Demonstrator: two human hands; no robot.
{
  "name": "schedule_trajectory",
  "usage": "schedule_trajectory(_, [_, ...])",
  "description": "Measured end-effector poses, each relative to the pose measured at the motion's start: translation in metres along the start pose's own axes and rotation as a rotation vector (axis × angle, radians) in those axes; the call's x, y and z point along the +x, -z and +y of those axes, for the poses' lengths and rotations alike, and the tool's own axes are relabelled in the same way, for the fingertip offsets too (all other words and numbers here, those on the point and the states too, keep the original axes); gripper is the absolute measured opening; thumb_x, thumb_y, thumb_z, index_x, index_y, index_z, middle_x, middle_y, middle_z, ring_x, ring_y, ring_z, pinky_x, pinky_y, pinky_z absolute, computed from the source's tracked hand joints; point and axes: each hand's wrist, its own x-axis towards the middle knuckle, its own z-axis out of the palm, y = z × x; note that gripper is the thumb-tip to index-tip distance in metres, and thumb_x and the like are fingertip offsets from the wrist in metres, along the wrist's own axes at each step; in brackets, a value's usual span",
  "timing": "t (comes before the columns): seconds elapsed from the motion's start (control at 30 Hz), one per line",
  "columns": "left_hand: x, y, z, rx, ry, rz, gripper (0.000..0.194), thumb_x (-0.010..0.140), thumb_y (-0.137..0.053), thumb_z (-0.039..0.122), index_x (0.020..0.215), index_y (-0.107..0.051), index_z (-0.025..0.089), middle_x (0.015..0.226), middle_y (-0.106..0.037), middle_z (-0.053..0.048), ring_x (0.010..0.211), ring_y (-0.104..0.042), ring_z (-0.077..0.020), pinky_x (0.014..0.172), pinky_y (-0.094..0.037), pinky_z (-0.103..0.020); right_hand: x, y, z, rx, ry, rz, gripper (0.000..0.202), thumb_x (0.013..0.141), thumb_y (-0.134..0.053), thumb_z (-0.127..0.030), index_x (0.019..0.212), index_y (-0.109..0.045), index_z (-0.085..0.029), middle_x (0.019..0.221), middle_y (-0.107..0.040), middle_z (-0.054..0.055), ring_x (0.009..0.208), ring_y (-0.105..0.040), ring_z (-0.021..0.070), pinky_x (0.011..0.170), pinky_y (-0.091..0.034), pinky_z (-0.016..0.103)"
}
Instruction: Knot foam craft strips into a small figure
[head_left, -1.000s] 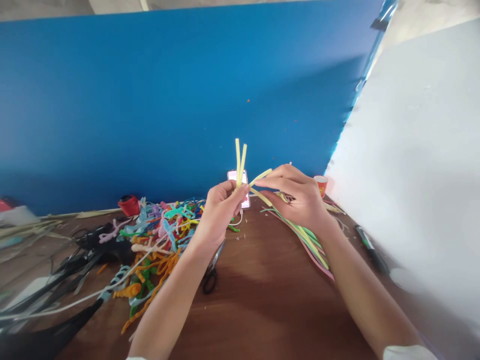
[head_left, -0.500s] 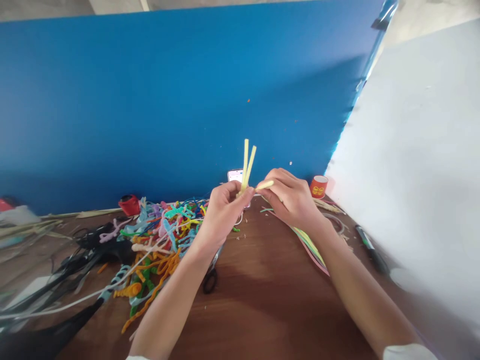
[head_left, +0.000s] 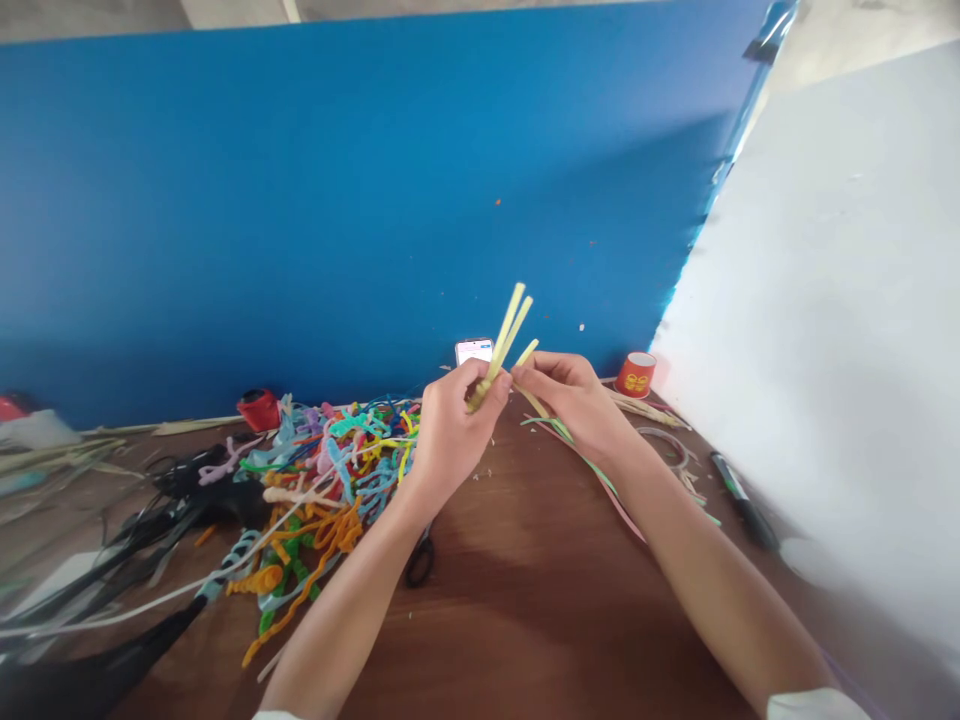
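Note:
My left hand point(head_left: 454, 430) pinches a small folded bundle of pale yellow strips point(head_left: 510, 328) between thumb and fingers. Two strip ends point up and to the right above it. Close beside it, my right hand point(head_left: 577, 402) has its fingertips closed on another yellow strip end point(head_left: 528, 352), and a length of it runs down under the palm. How the strips join between the thumbs is partly hidden. Green and pink strips point(head_left: 616, 496) lie on the table below my right wrist. Scissors point(head_left: 421, 562) lie below my left forearm, their blades mostly covered.
Colourful fuzzy craft stems point(head_left: 352, 450) are heaped at the left, with a white cable point(head_left: 187, 588) across them. A phone point(head_left: 474, 351) leans against the blue partition point(head_left: 337, 200). On the right are a red paper cup point(head_left: 636, 374), a coiled ring point(head_left: 675, 445) and a marker point(head_left: 742, 500).
The yellow strips in my left hand have tilted to the right. My right hand has turned, so its strip end now points upward, and its trailing length has shifted.

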Motion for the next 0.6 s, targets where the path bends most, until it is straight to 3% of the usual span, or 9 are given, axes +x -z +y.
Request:
schedule_trajectory(0.13, [0.003, -0.001, -0.002, -0.216, 0.101, -0.087, 0.027, 0.088, -0.063, 0.043, 0.079, -0.062, 0.017, 0.056, -0.047, 0.005, 0.049, -0.039, -0.0080, 0.046, -0.027, -0.022, -0.002, 0.003, -0.002, -0.132, 0.097, 0.011, 0.031, 0.088, -0.066, -0.039, 0.067, -0.059, -0.017, 0.052, -0.043, -0.007, 0.048, -0.033, 0.0062, 0.047, -0.025, 0.024])
schedule_trajectory(0.33, [0.006, -0.001, 0.000, -0.405, 0.232, -0.086, 0.028, 0.085, -0.068, 0.042, 0.077, -0.058, 0.017, 0.053, -0.044, 0.007, 0.045, -0.032, -0.0053, 0.044, -0.023, -0.021, -0.003, 0.009, -0.006, -0.480, 0.476, 0.187, 0.010, 0.088, -0.067, -0.026, 0.082, -0.066, -0.018, 0.075, -0.061, -0.001, 0.059, -0.050, 0.0087, 0.053, -0.039, 0.024])
schedule_trajectory(0.37, [0.007, -0.001, 0.000, -0.426, 0.250, -0.081, 0.028, 0.083, -0.069, 0.041, 0.076, -0.058, 0.017, 0.053, -0.043, 0.007, 0.045, -0.032, -0.0050, 0.044, -0.023, -0.020, -0.003, 0.010, -0.006, -0.539, 0.543, 0.172, 0.005, 0.089, -0.066, -0.023, 0.089, -0.068, -0.019, 0.081, -0.063, 0.000, 0.064, -0.054, 0.0097, 0.056, -0.042, 0.024])
schedule_trajectory(0.47, [0.008, 0.000, 0.001, -0.476, 0.292, -0.089, 0.029, 0.081, -0.071, 0.041, 0.074, -0.058, 0.016, 0.053, -0.041, 0.007, 0.045, -0.031, -0.0047, 0.044, -0.022, -0.020, -0.001, 0.016, -0.006, -0.718, 0.692, 0.053, 0.020, 0.093, -0.059, -0.018, 0.109, -0.069, -0.023, 0.101, -0.068, 0.005, 0.086, -0.064, 0.0149, 0.067, -0.050, 0.027])
schedule_trajectory(0.6, [0.010, 0.001, 0.001, -0.517, 0.323, -0.126, 0.030, 0.082, -0.071, 0.041, 0.073, -0.059, 0.015, 0.054, -0.042, 0.006, 0.046, -0.031, -0.0042, 0.044, -0.020, -0.020, 0.001, 0.022, -0.004, -0.921, 0.773, -0.026, 0.025, 0.098, -0.052, -0.018, 0.118, -0.066, -0.024, 0.112, -0.071, 0.008, 0.103, -0.066, 0.0195, 0.079, -0.053, 0.032])
